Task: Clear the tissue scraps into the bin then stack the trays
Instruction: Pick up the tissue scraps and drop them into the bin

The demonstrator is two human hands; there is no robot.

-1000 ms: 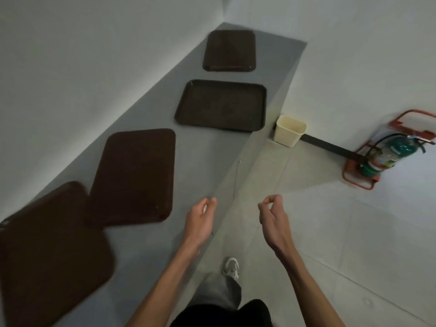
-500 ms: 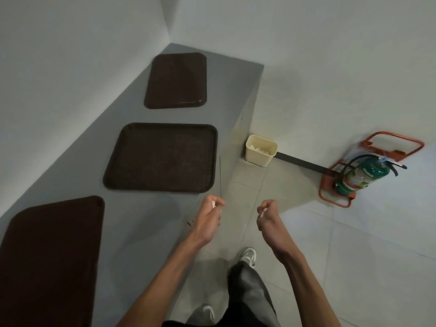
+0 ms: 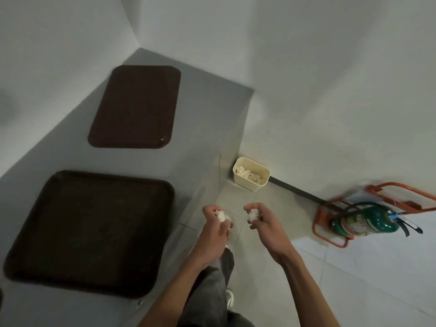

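1. We find the left hand [image 3: 213, 228] with its fingers curled, pinching a white tissue scrap [image 3: 221, 214]. It is held above the floor, just off the edge of the grey counter [image 3: 207, 119].
2. The right hand [image 3: 266, 228] pinches a second tissue scrap [image 3: 254, 213] between thumb and fingers. The hands are near each other but not touching.
3. The cream bin [image 3: 250, 185] stands on the floor at the counter's end, beyond both hands. We see pale scraps lying inside it.
4. Two dark brown trays lie flat on the counter, apart and unstacked. The near tray [image 3: 89, 232] is rim up. The far tray [image 3: 134, 106] lies toward the corner.
5. A green fire extinguisher [image 3: 365, 223] in an orange stand [image 3: 317, 223] sits by the right wall.
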